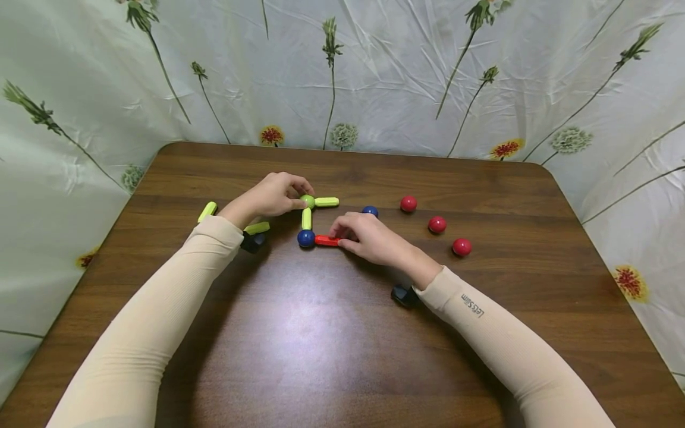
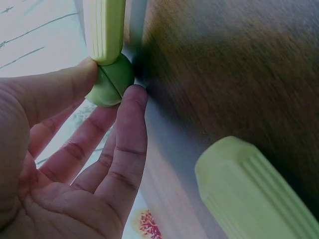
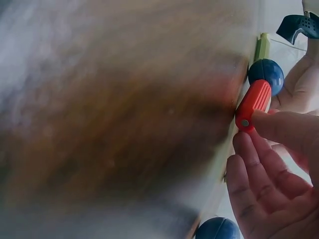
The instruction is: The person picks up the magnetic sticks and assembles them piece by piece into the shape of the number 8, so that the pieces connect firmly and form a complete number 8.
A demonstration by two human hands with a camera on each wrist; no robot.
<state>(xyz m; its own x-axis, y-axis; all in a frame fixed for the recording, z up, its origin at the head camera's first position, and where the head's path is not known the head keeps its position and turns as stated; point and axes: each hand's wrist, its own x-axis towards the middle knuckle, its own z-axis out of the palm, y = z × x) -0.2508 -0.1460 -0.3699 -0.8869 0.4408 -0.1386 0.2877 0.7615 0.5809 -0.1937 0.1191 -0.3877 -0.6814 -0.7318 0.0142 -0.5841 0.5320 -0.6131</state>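
Observation:
My left hand (image 1: 278,195) pinches a green ball (image 2: 113,82) between thumb and fingertips. One yellow-green rod (image 1: 327,202) points right from that ball, and another yellow-green rod (image 1: 307,219) runs from it toward me to a blue ball (image 1: 306,238). A red rod (image 3: 254,103) extends rightward from the blue ball. Thumb and fingers of my right hand (image 1: 370,239) grip the red rod near its free end, where a small round metal spot shows in the right wrist view. The pieces form one bent chain low over the table.
A second blue ball (image 1: 370,211) lies just behind my right hand. Red balls (image 1: 437,224) sit in a slanting row on the right. Loose yellow-green rods (image 1: 207,211) lie by my left wrist, partly covered by it. A flowered cloth (image 1: 299,71) hangs behind the wooden table (image 1: 310,333).

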